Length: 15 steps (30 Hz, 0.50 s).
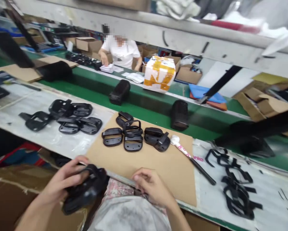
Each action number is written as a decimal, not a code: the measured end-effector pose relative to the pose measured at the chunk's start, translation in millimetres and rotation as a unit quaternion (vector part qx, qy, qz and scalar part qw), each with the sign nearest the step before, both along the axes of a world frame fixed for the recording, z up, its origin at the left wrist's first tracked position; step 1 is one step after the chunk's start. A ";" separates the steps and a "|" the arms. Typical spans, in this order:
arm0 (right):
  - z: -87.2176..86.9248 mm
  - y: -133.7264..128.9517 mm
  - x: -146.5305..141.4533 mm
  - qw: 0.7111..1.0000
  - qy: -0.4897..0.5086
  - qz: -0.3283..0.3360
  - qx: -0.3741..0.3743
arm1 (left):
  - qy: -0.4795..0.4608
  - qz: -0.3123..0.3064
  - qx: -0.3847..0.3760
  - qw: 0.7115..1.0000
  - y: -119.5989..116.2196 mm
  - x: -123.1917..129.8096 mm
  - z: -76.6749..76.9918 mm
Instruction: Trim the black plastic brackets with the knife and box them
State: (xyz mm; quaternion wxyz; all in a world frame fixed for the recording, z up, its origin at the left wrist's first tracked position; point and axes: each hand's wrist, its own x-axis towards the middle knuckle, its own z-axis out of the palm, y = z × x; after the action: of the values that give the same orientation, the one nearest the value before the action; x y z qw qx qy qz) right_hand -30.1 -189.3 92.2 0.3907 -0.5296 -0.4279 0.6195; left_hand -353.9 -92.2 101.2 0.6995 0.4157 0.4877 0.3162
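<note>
Five or six black shells (133,134) already lie in a loose group on the cardboard (158,163) on my desk (230,199), and more sit on the plastic sheet (50,134) to the left; I judge the work partway through. My left hand (67,179) is closed around a black part (86,189), held low at the near desk edge, just left of my lap. My right hand (151,186) is curled at the cardboard's near edge; whether it pinches anything I cannot tell.
</note>
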 end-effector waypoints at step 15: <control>1.3 -85.2 262.7 0.762 -0.546 -0.333 0.102 | -0.206 -0.307 -0.059 0.927 -17.4 368.3 -12.4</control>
State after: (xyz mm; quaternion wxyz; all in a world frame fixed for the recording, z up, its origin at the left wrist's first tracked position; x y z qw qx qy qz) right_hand 232.7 -274.5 93.5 0.3242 -0.8443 -0.4265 0.0092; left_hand 14.4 -109.6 88.8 0.8707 0.4287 0.1996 0.1351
